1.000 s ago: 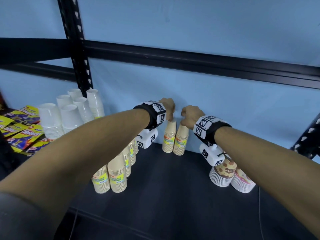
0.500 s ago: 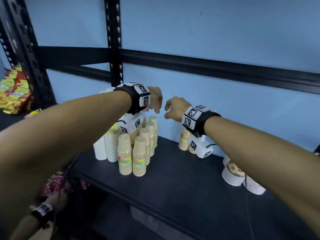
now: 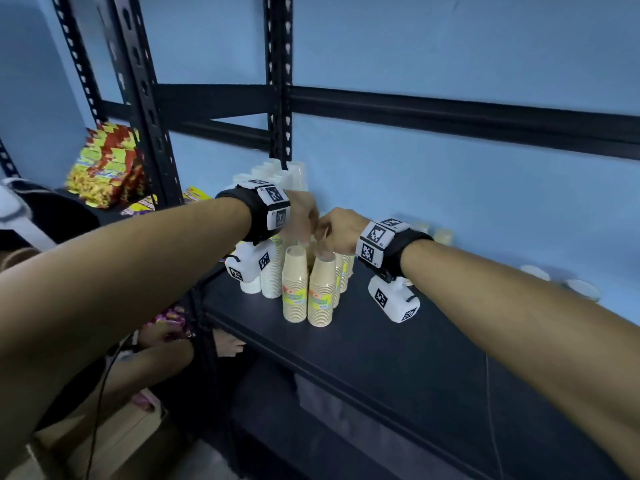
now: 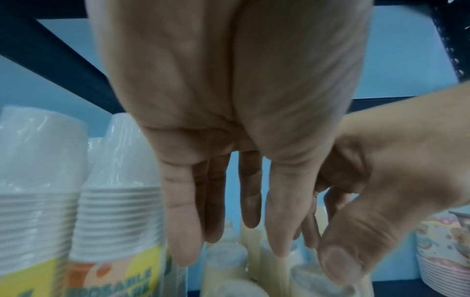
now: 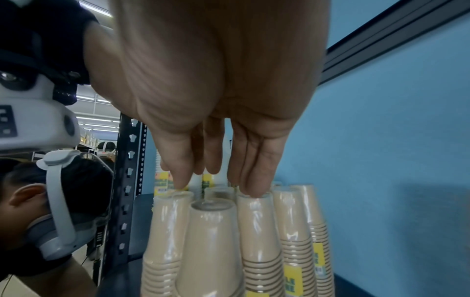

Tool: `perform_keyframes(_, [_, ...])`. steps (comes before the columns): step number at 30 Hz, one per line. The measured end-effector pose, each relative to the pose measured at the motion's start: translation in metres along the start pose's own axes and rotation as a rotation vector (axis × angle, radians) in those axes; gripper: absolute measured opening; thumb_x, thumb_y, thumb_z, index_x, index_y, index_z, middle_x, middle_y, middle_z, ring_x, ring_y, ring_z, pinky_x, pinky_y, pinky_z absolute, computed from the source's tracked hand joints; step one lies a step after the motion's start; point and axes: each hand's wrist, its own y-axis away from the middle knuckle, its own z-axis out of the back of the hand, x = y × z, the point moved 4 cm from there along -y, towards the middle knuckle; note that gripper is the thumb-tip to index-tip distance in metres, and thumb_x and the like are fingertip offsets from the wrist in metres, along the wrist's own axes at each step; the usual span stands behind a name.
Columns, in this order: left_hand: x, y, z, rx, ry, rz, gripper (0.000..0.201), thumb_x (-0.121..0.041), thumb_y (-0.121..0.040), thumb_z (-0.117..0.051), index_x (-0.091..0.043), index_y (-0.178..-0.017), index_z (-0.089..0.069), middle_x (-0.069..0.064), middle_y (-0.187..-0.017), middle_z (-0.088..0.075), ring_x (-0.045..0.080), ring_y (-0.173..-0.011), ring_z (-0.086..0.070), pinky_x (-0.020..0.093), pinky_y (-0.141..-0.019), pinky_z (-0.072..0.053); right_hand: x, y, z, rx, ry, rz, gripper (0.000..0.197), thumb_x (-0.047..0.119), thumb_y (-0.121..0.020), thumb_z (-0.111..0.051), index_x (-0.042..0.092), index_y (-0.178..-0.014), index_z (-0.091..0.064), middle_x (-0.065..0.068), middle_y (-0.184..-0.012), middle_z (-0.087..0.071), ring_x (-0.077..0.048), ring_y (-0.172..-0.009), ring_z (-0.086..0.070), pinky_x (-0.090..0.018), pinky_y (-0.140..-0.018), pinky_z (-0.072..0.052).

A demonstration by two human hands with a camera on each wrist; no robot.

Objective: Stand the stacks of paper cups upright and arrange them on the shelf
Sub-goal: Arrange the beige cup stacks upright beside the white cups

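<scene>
Several tan paper cup stacks (image 3: 320, 296) in clear wrap stand upright in a tight cluster at the left end of the black shelf (image 3: 398, 355). White cup stacks (image 3: 270, 282) stand just left of them. My left hand (image 3: 304, 223) hovers over the cluster with straight fingers (image 4: 183, 231) pointing down and holds nothing. My right hand (image 3: 329, 237) is beside it, its straight fingertips (image 5: 251, 188) touching the tops of the tan stacks (image 5: 259, 231). The stacks behind the front pair are partly hidden by my hands.
Patterned paper bowls (image 4: 445, 251) sit stacked at the right of the shelf, blurred in the head view (image 3: 581, 289). A black upright post (image 3: 278, 81) rises behind the white cups. Snack packets (image 3: 104, 164) fill the neighbouring rack. A person with a headset (image 5: 63, 201) crouches below left.
Both hands left the two tan stacks by the back wall, moved left and came down over the cluster of tan stacks. The head view swung left.
</scene>
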Motion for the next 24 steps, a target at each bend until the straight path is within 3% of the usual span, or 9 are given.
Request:
perform_keyframes(4, [0.006, 0.002, -0.015, 0.024, 0.006, -0.012, 0.037, -0.01, -0.076, -0.072, -0.012, -0.113, -0.069, 0.004, -0.076, -0.064, 0.019, -0.064, -0.057, 0.021, -0.059, -0.045, 0.006, 0.002, -0.009, 0.024, 0.021, -0.003, 0.028, 0.03, -0.072, -0.073, 0.013, -0.093, -0.073, -0.005, -0.094, -0.071, -0.023, -0.087, -0.068, -0.035, -0.077, -0.057])
perform_keyframes(8, [0.011, 0.002, -0.025, 0.036, 0.039, -0.024, 0.035, -0.013, -0.08, -0.074, -0.007, -0.115, -0.069, 0.008, -0.085, -0.068, 0.016, -0.058, -0.058, 0.018, -0.054, -0.047, 0.01, 0.001, -0.015, 0.039, 0.095, 0.006, 0.031, 0.025, -0.073, -0.078, 0.012, -0.1, -0.074, -0.006, -0.101, -0.07, -0.022, -0.088, -0.066, -0.03, -0.07, -0.055])
perform_keyframes(12, [0.016, 0.003, -0.038, 0.041, 0.077, -0.01, 0.039, -0.013, -0.081, -0.075, -0.011, -0.119, -0.066, 0.01, -0.105, -0.073, 0.025, -0.073, -0.071, 0.034, -0.072, -0.058, 0.009, 0.005, -0.019, 0.098, 0.1, 0.042, 0.035, 0.015, -0.08, -0.075, 0.007, -0.113, -0.069, -0.006, -0.104, -0.066, -0.017, -0.087, -0.056, -0.018, -0.053, -0.04])
perform_keyframes(17, [0.018, 0.002, -0.042, 0.037, 0.108, -0.012, 0.037, -0.009, -0.081, -0.075, -0.013, -0.117, -0.067, 0.009, -0.109, -0.07, 0.025, -0.078, -0.074, 0.037, -0.076, -0.061, 0.004, 0.006, -0.021, 0.088, 0.089, 0.047, 0.036, 0.016, -0.08, -0.076, 0.008, -0.115, -0.069, -0.006, -0.104, -0.068, -0.019, -0.087, -0.059, -0.02, -0.054, -0.04])
perform_keyframes(21, [0.013, 0.003, -0.041, 0.074, 0.101, -0.029, 0.036, -0.009, -0.082, -0.074, -0.012, -0.117, -0.067, 0.008, -0.111, -0.069, 0.024, -0.079, -0.072, 0.039, -0.081, -0.06, -0.002, 0.009, -0.016, 0.076, 0.078, 0.013, 0.035, 0.017, -0.079, -0.077, 0.008, -0.113, -0.069, -0.005, -0.1, -0.066, -0.02, -0.088, -0.061, -0.026, -0.07, -0.046])
perform_keyframes(24, [0.003, 0.001, -0.04, 0.088, 0.072, -0.069, 0.034, -0.009, -0.084, -0.073, -0.011, -0.117, -0.068, 0.005, -0.11, -0.067, 0.018, -0.071, -0.068, 0.031, -0.076, -0.06, -0.01, 0.015, -0.01, 0.082, 0.085, -0.028, 0.032, 0.016, -0.078, -0.077, 0.009, -0.109, -0.07, 0.0, -0.084, -0.061, -0.016, -0.073, -0.06, -0.024, -0.063, -0.046])
